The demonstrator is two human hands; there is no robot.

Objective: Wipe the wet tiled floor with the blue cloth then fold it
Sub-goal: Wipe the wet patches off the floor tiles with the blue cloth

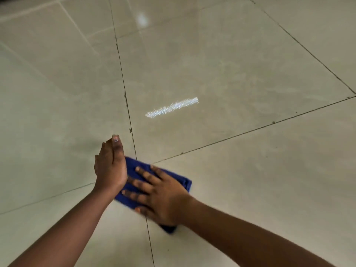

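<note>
Glossy tiled floor [231,64] bears blue cloth [185,182] under flat right hand [163,197]; left hand [110,166] open, edge-on beside it.

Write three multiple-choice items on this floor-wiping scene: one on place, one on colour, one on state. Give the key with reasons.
1. Where does the cloth lie?
A. over a crossing of grout lines
B. mid-tile
C. against a wall

2. What colour is it?
A. green
B. blue
C. white

3. How is the right hand set?
A. clenched in a fist
B. lifted clear
C. flat, fingers spread

Key: A, the grout lines meet at the cloth's far edge; B, it is deep blue against the pale tiled floor; C, the palm presses on the cloth, while the left hand stands edge-on at its left end.
</note>
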